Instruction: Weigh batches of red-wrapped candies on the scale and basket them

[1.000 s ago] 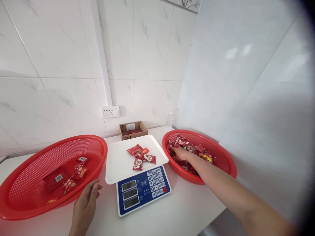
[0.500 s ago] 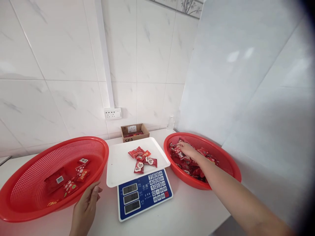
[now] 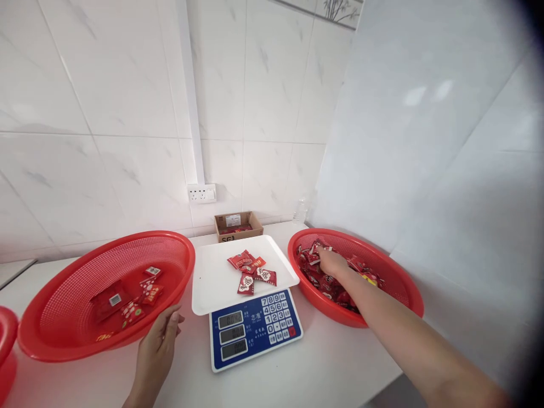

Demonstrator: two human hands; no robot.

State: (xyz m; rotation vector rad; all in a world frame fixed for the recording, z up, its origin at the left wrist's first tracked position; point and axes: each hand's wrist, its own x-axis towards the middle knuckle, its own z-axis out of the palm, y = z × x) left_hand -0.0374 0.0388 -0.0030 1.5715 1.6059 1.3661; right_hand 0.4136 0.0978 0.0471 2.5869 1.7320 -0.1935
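My right hand [image 3: 332, 262] reaches into the right red basket [image 3: 406, 283], its fingers closed on a small red packet [image 3: 313, 255] among many alike. The fingertips are partly hidden there. My left hand [image 3: 159, 343] hovers by the near rim of the left red basket [image 3: 46, 348], fingers curled together with nothing visible in them. Between the baskets stands a digital scale [image 3: 257, 331] with a blue keypad panel and lit displays. Several red packets [image 3: 266, 276] lie loosely grouped on its white tray [image 3: 212, 283].
Inside the left basket lie a larger red packet [image 3: 106, 303] and several small ones. A cardboard box [image 3: 240, 232] with red packets stands behind the scale. A clear bottle [image 3: 301, 211] is against the wall. Another red rim [image 3: 8, 328] shows at the far left.
The view has shifted left, so everything sits further right and another red basket edge appears. My right hand has moved slightly among the packets. The packets on the scale are unchanged.
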